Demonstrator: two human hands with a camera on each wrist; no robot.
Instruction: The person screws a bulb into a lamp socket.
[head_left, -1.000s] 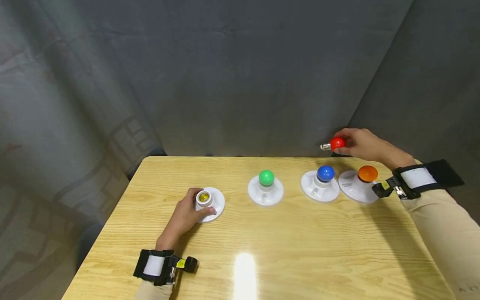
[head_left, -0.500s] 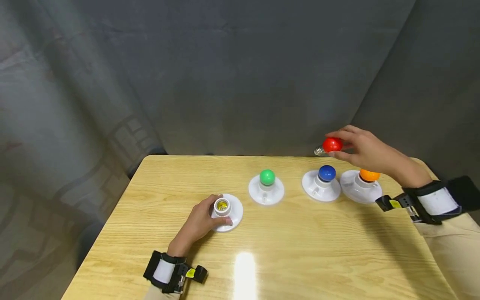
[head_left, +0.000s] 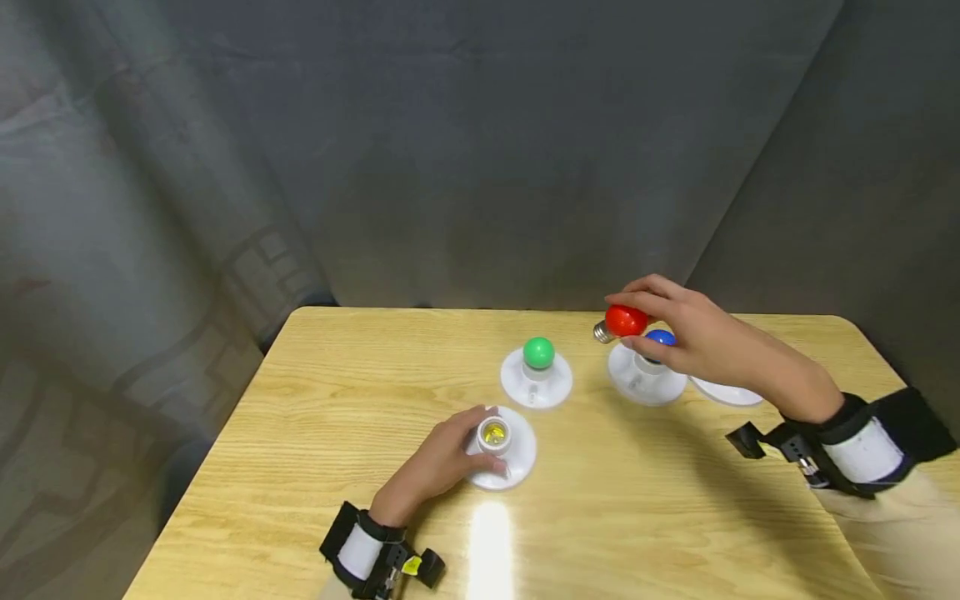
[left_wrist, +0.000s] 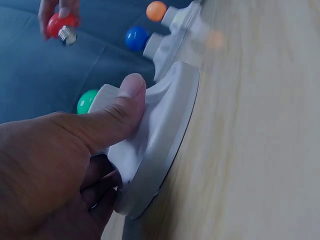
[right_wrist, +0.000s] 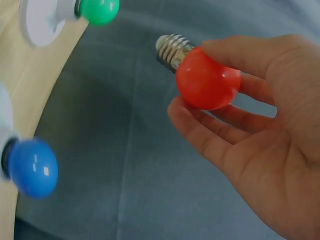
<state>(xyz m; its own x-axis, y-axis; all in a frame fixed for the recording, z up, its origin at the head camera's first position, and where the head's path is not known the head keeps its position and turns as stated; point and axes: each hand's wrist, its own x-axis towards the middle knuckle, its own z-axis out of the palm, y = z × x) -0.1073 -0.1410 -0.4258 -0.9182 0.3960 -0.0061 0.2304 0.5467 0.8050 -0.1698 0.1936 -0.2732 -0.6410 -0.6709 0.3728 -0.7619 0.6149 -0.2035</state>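
Note:
In my right hand (head_left: 686,329) I hold a red light bulb (head_left: 626,321) by its globe, above the table near its far side. The bulb's metal screw base (right_wrist: 173,51) points away from the palm in the right wrist view. My left hand (head_left: 442,458) grips a white lamp socket (head_left: 521,454) around its collar, thumb on the round base. That socket's opening faces up with no bulb in it, its brassy inside showing. The left wrist view has the thumb (left_wrist: 117,112) against the socket's side; the other fingers are partly hidden.
A green bulb (head_left: 538,352) sits in a white socket behind the left hand. To its right stands a blue bulb (head_left: 660,337) in its socket, partly covered by my right hand. An orange bulb (left_wrist: 156,11) is in the far socket. Grey cloth (head_left: 480,167) hangs behind the table.
My left hand has slid the bulbless socket right and nearer to me. The right hand has carried the red bulb left and a little nearer, now covering the orange bulb in the head view.

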